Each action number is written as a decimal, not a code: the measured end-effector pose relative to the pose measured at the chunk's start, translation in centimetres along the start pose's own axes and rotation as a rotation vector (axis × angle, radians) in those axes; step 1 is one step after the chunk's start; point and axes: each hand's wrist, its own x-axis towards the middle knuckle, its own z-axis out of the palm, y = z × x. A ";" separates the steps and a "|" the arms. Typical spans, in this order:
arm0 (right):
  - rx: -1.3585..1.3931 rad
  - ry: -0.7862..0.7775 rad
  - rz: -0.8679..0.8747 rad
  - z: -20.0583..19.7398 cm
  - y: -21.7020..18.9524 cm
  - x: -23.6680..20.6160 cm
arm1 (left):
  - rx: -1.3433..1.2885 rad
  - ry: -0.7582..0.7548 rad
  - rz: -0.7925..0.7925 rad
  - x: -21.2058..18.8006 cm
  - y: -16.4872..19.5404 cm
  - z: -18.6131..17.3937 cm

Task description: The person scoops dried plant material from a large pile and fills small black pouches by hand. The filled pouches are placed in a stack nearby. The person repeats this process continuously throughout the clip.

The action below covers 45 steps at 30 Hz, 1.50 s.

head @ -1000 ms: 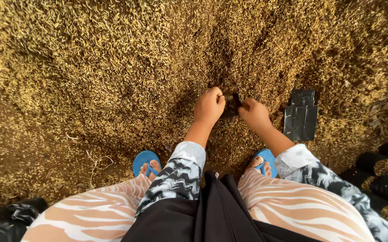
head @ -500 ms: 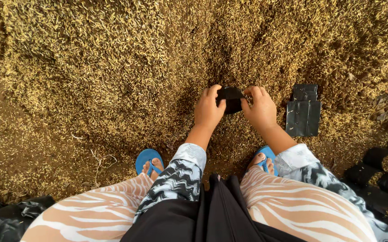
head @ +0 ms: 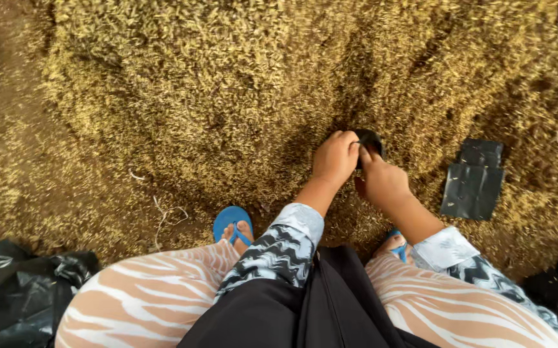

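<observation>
Both hands close on a small black bag [head: 370,140] at the heap's foot, left hand [head: 334,158] curled over its rim at nine o'clock, right hand [head: 382,183] pinching it at five, seemingly to hold its mouth open against the rice husk heap [head: 227,84].

1. The small black bag [head: 370,140], pressed low into the husk pile [head: 227,96] a second ago and barely showing between the hands, now sits higher, its dark mouth visible above the knuckles.
2. The left hand [head: 335,158] shifts from a closed fist beside the bag to gripping its near rim.
3. The right hand [head: 384,182] draws back toward the person, fingertips pinching the bag's rim from the right.
</observation>
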 end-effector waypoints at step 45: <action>0.930 0.620 0.037 2.8 10.2 4.9 | -0.022 -0.250 -0.113 0.7 -1.2 -2.6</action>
